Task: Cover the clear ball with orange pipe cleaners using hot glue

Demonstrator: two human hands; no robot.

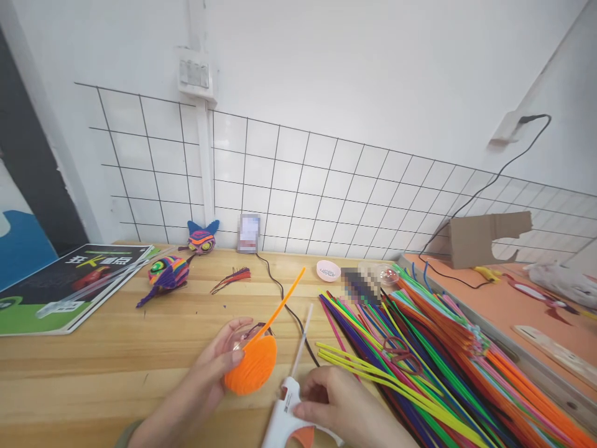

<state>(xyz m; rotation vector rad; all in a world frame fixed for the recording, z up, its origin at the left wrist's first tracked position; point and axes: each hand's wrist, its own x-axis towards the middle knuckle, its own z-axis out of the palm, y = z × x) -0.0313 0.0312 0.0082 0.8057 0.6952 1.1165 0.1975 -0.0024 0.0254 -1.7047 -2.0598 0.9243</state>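
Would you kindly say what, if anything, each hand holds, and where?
The left hand holds the round, fuzzy orange piece by its left edge. The right hand touches the white plastic glue gun at its side; grip unclear.

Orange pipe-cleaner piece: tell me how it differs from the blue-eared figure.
The orange pipe-cleaner piece shows a single-colour winding; the blue-eared figure has multicoloured stripes. The piece has one strand sticking up, the figure two ears. The left hand holds the piece; the figure sits on the table. Both are rounded.
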